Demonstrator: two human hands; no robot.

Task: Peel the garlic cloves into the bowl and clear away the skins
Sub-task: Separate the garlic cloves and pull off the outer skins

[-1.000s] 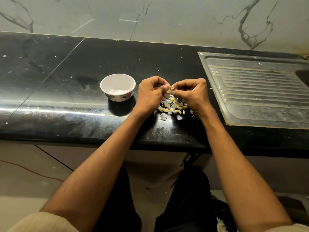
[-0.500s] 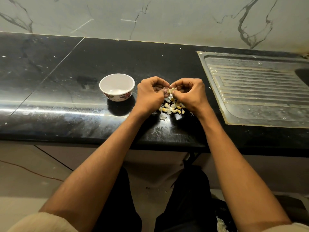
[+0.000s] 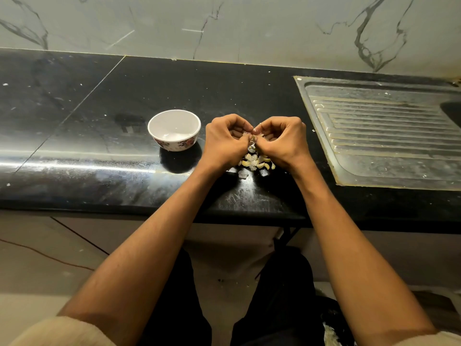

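Right now we are pinching one small garlic clove point(image 3: 254, 139) between us, with the curled fingers and thumb of our left hand point(image 3: 225, 143) and our right hand point(image 3: 284, 142) squeezing it where our fingertips are meeting, just above the black counter point(image 3: 99, 136). Under our hands a little pile of garlic cloves and skins point(image 3: 255, 162) is lying on the counter, and the white bowl point(image 3: 174, 129) with flowers painted on its side is sitting just to the left of our left hand. Off to the right, the metal draining board point(image 3: 384, 136) is lying flat, well apart from the pile.
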